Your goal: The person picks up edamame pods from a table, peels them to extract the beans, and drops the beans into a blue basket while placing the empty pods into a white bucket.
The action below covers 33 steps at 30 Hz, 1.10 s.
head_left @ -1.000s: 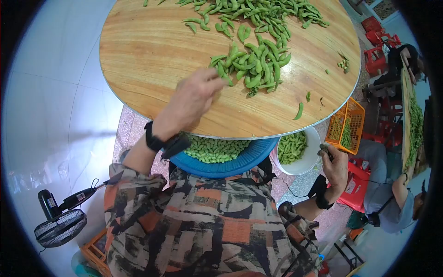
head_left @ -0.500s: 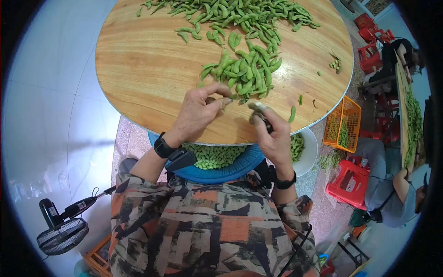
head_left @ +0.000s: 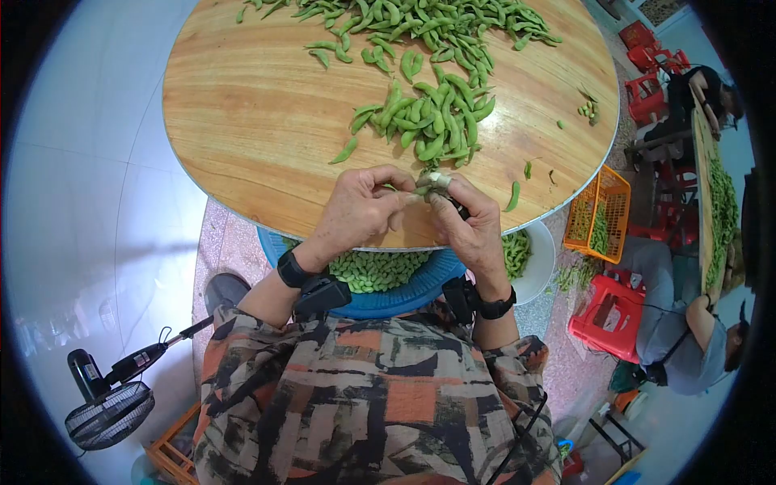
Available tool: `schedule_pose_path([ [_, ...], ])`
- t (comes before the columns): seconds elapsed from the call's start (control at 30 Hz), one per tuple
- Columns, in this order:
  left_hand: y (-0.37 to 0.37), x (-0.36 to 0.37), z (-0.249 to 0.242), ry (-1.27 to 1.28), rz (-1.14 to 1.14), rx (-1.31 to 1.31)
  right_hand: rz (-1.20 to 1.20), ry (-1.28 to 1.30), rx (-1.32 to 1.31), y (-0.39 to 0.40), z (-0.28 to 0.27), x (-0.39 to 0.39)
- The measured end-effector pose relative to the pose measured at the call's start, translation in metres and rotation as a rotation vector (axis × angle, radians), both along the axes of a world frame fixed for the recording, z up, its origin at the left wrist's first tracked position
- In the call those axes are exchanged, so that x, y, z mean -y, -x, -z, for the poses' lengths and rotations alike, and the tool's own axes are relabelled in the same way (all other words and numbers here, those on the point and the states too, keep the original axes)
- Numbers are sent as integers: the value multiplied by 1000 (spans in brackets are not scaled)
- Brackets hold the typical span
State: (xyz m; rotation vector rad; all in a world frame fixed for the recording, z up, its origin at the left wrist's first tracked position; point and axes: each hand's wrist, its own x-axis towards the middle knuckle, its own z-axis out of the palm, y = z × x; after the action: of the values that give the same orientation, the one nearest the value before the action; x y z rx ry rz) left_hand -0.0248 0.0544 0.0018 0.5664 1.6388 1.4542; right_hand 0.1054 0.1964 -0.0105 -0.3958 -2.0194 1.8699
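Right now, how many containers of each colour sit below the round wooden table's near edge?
Blue round plastic basin of shelled beans: 1
White round plastic bowl of pods: 1
Orange slatted plastic crate of pods: 1
Total: 3

The left hand (head_left: pixel 360 212) and right hand (head_left: pixel 469 226) meet at the near edge of the round wooden table (head_left: pixel 242 121), fingertips pinched together on a single green pod (head_left: pixel 420 191). A heap of pods (head_left: pixel 432 121) lies just beyond the hands. A blue basin of shelled beans (head_left: pixel 376 271) sits below the table edge, beside a white bowl (head_left: pixel 540 263).
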Motion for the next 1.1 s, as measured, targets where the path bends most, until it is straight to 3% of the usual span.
schedule_pose_path([
  [0.03,2,0,2,-71,24,147,1,1,0,-2,-1,-1],
  [0.1,4,1,8,-141,46,295,-116,541,2,-5,-4,-2],
  [0.17,6,1,13,-262,116,687,-159,665,4,-5,-1,-7],
  [0.2,3,-1,11,-262,116,688,-201,789,6,-5,1,-8],
  [0.3,-6,-5,6,-279,42,624,-100,725,38,-4,0,-6],
  [0.33,-6,-5,6,-195,65,361,-99,726,38,-3,-1,-2],
  [0.37,-6,-4,7,-111,85,98,-50,560,80,-3,-4,4],
  [0.4,-7,-4,8,-110,82,98,-4,394,120,-3,-6,9],
  [0.5,-10,-1,9,-5,47,-123,37,333,77,-4,-10,13],
  [0.53,-14,-1,6,-44,33,-319,37,334,79,-4,-9,14],
  [0.57,-16,-1,5,-83,19,-516,95,97,35,-3,-8,16],
  [0.6,-17,-3,8,-83,19,-516,152,-140,-10,-1,-8,19],
  [0.67,-18,-9,16,-282,-114,-1152,199,-225,-27,1,-16,27],
  [0.8,-21,-13,16,-311,-233,-1245,268,-385,-93,6,-14,28],
  [0.83,-18,-10,9,-234,-130,-1049,269,-385,-92,5,-13,25],
  [0.87,-14,-5,3,-157,-31,-851,171,57,21,3,-13,19],
  [0.9,-6,0,0,-155,-32,-851,66,497,133,1,-12,12],
  [0.97,14,7,-4,63,278,-52,-66,594,109,-2,-4,-1],
  [1.0,17,9,-2,65,275,-53,-100,604,132,-3,-5,-3],
  [1.07,20,11,4,-160,316,430,-135,616,155,-3,-6,-4],
  [1.1,15,9,1,-159,316,430,-110,613,149,-3,-7,-4],
])
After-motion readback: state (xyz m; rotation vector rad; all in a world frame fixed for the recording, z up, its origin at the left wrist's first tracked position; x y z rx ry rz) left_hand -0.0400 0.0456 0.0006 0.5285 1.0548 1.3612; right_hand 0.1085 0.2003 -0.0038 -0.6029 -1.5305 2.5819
